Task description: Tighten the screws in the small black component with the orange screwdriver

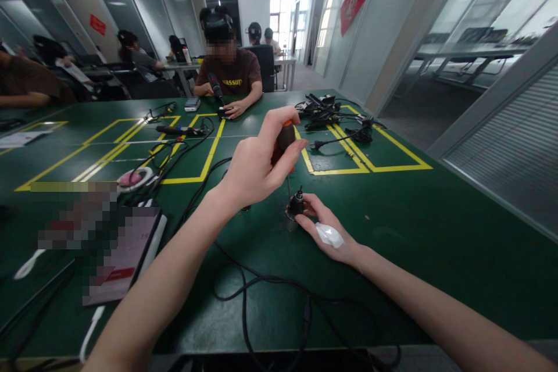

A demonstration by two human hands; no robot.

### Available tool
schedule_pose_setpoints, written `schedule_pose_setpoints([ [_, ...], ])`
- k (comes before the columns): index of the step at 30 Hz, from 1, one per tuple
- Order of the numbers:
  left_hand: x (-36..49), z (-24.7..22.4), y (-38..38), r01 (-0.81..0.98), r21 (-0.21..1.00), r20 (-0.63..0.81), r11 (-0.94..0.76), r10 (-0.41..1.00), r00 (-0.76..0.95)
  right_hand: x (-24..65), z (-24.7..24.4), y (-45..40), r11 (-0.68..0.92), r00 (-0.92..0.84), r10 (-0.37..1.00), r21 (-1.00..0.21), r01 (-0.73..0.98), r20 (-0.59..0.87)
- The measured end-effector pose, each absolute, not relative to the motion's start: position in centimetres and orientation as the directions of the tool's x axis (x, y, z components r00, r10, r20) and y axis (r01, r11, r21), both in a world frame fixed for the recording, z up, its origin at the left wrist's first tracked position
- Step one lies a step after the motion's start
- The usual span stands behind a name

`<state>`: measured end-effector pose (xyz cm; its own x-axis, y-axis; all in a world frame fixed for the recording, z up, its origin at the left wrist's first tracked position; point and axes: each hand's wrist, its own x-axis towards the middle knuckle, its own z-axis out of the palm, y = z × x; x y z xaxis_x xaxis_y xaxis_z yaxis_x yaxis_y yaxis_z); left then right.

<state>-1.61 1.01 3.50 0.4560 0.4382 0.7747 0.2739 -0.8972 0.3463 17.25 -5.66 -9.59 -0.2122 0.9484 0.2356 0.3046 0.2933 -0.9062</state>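
Observation:
My left hand (261, 165) is closed round the dark and orange handle of a screwdriver (286, 138), held upright over the green table (418, 232). Its thin shaft points down to the rim of a small black and metal part (296, 203). My right hand (320, 224) pinches that part from the right, low at the table surface. A white patch covers the base of the right thumb. The exact spot where the screwdriver tip meets the part is too small to make out.
Black cables (279, 280) curl across the front of the table. At the left lie a tablet-like device (126, 256) and a tape roll (135, 178). A pile of black cords (320, 109) sits at the back right. Opposite, a person (231, 75) holds a tool.

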Motion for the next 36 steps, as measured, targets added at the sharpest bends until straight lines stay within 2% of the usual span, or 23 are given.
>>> schedule_pose_setpoints([
  [36,-1.52,3.66,0.82,0.277,0.310,0.798,-0.909,0.407,0.445,17.29,-9.57,-5.62,0.285,-0.208,0.951,-0.906,0.312,0.228],
])
